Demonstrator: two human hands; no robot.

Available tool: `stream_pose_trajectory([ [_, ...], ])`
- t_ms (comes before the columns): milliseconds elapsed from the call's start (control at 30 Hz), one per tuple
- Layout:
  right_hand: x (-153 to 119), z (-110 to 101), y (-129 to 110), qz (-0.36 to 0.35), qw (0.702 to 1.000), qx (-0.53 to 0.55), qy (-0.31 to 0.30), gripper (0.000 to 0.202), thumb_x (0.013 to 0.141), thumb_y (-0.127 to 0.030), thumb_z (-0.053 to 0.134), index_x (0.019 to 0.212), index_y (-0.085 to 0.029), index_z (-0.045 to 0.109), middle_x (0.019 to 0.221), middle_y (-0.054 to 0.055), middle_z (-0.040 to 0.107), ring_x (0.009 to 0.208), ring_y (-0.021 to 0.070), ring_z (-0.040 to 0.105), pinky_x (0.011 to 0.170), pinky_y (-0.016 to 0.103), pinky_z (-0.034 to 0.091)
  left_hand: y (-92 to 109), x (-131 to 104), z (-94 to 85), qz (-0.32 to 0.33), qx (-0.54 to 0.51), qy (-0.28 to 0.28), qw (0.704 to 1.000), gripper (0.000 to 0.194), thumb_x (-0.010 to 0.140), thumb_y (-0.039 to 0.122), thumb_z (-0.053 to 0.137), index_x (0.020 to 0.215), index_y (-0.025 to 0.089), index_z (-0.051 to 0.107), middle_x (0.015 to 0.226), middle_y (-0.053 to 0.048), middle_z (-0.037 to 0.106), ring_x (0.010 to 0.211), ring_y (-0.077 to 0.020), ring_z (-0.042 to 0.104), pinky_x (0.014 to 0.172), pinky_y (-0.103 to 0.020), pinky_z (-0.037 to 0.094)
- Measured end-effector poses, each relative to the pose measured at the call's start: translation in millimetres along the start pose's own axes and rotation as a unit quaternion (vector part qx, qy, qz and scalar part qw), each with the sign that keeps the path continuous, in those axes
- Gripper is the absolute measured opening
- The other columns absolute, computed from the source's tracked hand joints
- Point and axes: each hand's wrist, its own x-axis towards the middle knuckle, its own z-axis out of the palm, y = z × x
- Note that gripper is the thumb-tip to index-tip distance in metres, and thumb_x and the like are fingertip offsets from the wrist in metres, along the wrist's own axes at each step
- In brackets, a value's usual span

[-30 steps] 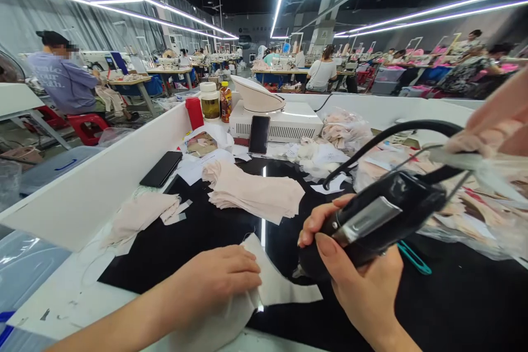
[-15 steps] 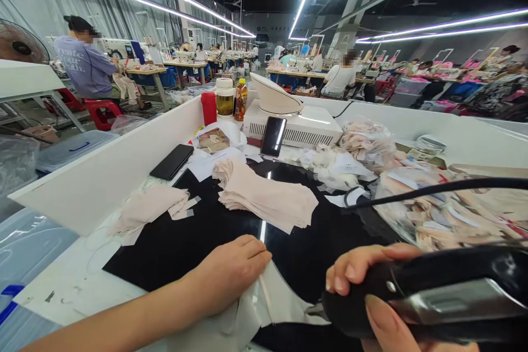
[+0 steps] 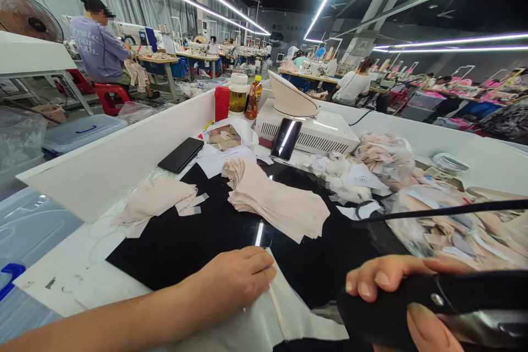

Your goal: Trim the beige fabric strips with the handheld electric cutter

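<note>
My left hand (image 3: 237,275) lies at the near middle of the black work surface (image 3: 198,253), its fingers pressed together on the edge of a pale cream fabric piece (image 3: 289,302). A narrow raised strip runs along this piece. At the lower right, my right hand (image 3: 396,278) is wrapped around a black corded hand tool (image 3: 371,313) with a metal lever on its side. Its metal tip (image 3: 332,311) is at the fabric's right edge; whether they touch, I cannot tell. Beyond my hands lies a stack of beige cut fabric (image 3: 276,195), with another beige pile (image 3: 160,201) to its left.
A black phone (image 3: 181,155) lies at left; another phone (image 3: 286,138) leans on a white vented box (image 3: 307,131). Bagged fabric scraps (image 3: 466,225) crowd the right, below the tool's cord (image 3: 454,210). White side walls (image 3: 124,168) enclose the table. A co-worker (image 3: 99,49) sits beyond.
The view has turned slightly left, so the scene sits further right in the picture. My right hand and the tool have shifted a little right; my left hand stays on the fabric.
</note>
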Motion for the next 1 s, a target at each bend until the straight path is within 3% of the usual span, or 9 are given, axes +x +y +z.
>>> stream_pose_trajectory([
  [100, 12.3, 22.3, -1.7, 0.02, 1.0, -0.012, 0.019, 0.038, 0.079, -0.032, 0.091, 0.107, -0.031, 0.065, 0.076, -0.003, 0.064, 0.063, 0.019, 0.063, 0.06, 0.039, 0.062, -0.1, 0.1, 3.4, -0.003, -0.017, 0.018, 1.0, 0.026, 0.102, 0.003, 0.056, 0.124, 0.014, 0.064, 0.124, -0.011, 0.07, 0.121, -0.0222, 0.068, 0.104, -0.031, 0.059],
  [300, 29.5, 54.6, 17.4, -0.013, 0.999, 0.044, 0.017, 0.038, 0.08, -0.029, 0.089, 0.108, -0.029, 0.062, 0.073, -0.006, 0.064, 0.058, 0.0152, 0.062, 0.055, 0.031, 0.059, 1.9, 2.1, 6.5, -0.012, -0.053, 0.05, 0.997, 0.024, 0.103, 0.004, 0.053, 0.122, 0.015, 0.064, 0.118, -0.011, 0.071, 0.114, -0.0215, 0.07, 0.098, -0.03, 0.062],
  [467, 29.9, 60.2, 27.8, -0.01, 0.999, 0.053, 0.009, 0.04, 0.081, -0.031, 0.088, 0.111, -0.03, 0.062, 0.074, -0.006, 0.065, 0.06, 0.0152, 0.063, 0.056, 0.03, 0.059, 3.9, 5.1, 0.4, -0.011, -0.064, 0.055, 0.996, 0.022, 0.105, 0.004, 0.052, 0.12, 0.015, 0.064, 0.115, -0.009, 0.071, 0.112, -0.019, 0.07, 0.097, -0.026, 0.061],
  [767, 26.5, 66.4, 30.2, -0.011, 0.999, 0.052, 0.004, 0.036, 0.082, -0.031, 0.088, 0.108, -0.029, 0.063, 0.074, -0.006, 0.064, 0.058, 0.0148, 0.063, 0.055, 0.03, 0.059, 3.5, 2.6, 4.6, -0.008, -0.058, 0.048, 0.997, 0.025, 0.106, 0.004, 0.047, 0.12, 0.015, 0.064, 0.119, -0.01, 0.071, 0.115, -0.0202, 0.07, 0.099, -0.028, 0.061],
  [1000, 26.3, 63.5, 29.3, -0.005, 0.999, 0.047, 0.013, 0.033, 0.083, -0.029, 0.086, 0.105, -0.028, 0.062, 0.074, -0.006, 0.065, 0.058, 0.0152, 0.064, 0.055, 0.031, 0.06, 3.9, 4.7, -2.1, -0.012, -0.063, 0.049, 0.997, 0.02, 0.106, 0.005, 0.051, 0.117, 0.014, 0.065, 0.114, -0.01, 0.072, 0.112, -0.02, 0.071, 0.097, -0.028, 0.062],
])
